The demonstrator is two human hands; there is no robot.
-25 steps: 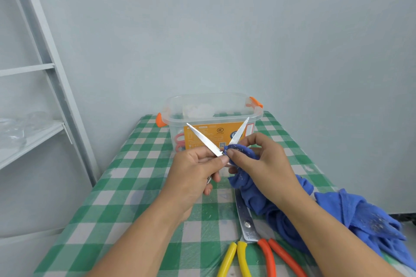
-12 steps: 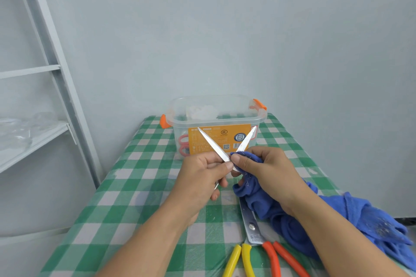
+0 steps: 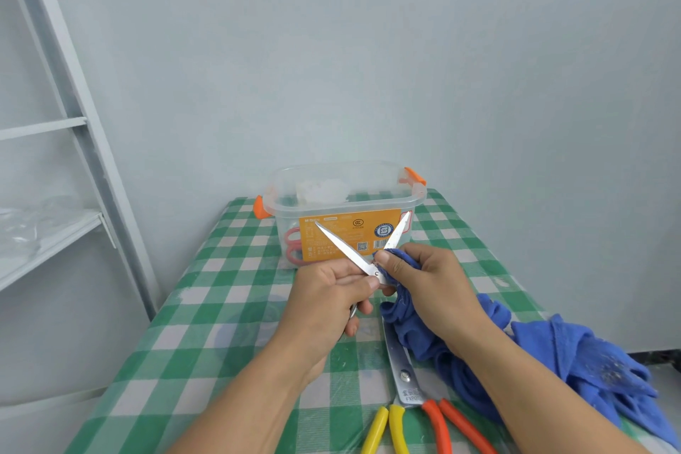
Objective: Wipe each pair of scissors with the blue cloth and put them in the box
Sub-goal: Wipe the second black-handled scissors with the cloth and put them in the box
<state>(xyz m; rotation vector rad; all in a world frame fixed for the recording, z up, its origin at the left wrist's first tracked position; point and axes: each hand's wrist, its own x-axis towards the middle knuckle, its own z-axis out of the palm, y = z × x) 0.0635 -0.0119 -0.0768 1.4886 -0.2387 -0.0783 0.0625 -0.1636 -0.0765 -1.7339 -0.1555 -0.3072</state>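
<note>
the orange label (image 3: 353, 232) on the clear box (image 3: 342, 173) carries a "ccc" mark in an oval, a round blue seal, a qr code and a barcode; its small print is unreadable. the yellow-and-orange-handled scissors (image 3: 401, 365) bear a stamped "fxpo", partly hidden.

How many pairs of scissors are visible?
4: open scissors in the left hand, red-handled scissors inside the box, yellow-handled scissors and orange-handled scissors overlapping at the near edge. Others may be hidden.

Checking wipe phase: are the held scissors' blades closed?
No, the scissors in the left hand have blades spread in a V.
</note>
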